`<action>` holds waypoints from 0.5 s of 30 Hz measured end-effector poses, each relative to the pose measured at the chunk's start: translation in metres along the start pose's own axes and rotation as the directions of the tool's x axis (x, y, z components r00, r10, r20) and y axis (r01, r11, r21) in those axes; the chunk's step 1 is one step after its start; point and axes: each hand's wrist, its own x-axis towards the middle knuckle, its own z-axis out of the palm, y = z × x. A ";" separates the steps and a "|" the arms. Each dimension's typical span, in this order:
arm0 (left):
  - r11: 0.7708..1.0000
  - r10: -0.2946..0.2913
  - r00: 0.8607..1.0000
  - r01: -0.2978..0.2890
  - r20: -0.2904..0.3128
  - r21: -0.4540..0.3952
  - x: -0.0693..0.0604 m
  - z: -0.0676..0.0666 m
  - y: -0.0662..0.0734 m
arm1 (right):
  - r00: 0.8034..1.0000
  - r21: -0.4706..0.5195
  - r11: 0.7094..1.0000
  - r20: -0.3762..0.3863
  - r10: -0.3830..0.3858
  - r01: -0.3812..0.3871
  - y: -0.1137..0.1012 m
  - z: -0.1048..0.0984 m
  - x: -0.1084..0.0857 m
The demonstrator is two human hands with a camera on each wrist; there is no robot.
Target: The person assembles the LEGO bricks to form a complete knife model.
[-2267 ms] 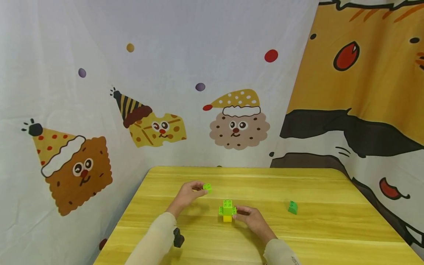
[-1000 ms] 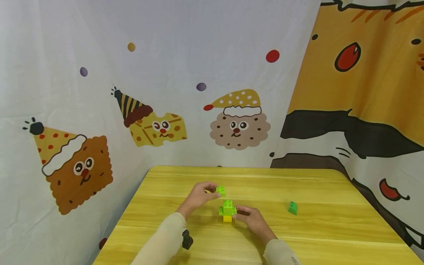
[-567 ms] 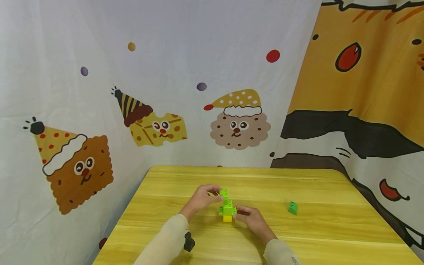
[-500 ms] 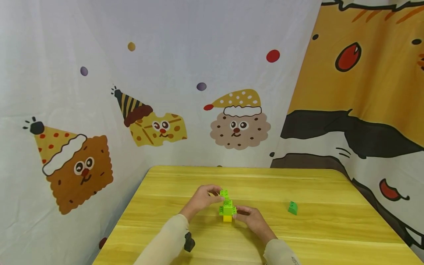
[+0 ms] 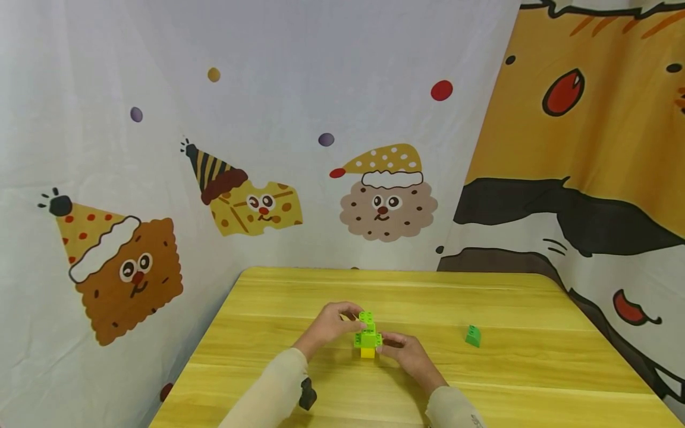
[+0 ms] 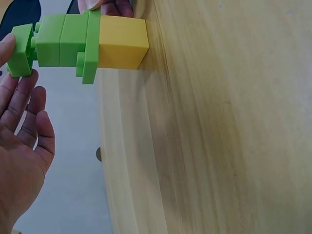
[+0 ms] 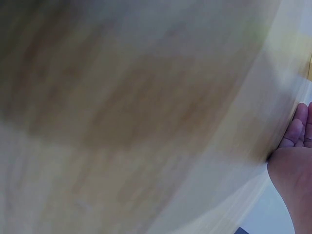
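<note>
A small stack of blocks stands on the table, a yellow block at its base and bright green blocks above. My left hand pinches a green block at the top of the stack; in the left wrist view this block sits slightly tilted against the studs below it. My right hand holds the right end of the wide green piece just over the yellow block. The right wrist view shows part of my right hand and a sliver of yellow at the edge.
A darker green sloped block lies on the wooden table to the right. A black object is at my left sleeve. Behind the table hangs a cloth printed with cartoon figures.
My left hand has moved right and slightly toward me, bringing its green block from beside and behind the stack onto the top. My right hand has stayed in place.
</note>
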 end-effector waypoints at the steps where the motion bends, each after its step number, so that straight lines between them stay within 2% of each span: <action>1: 1.000 -0.003 1.000 0.003 0.001 0.003 0.000 0.000 0.000 | 1.000 -0.002 1.000 -0.002 0.002 -0.002 0.001 0.000 0.001; 15: 0.998 0.005 1.000 -0.006 0.022 0.056 -0.002 0.004 0.001 | 1.000 0.009 1.000 -0.003 0.013 -0.013 -0.004 0.000 -0.003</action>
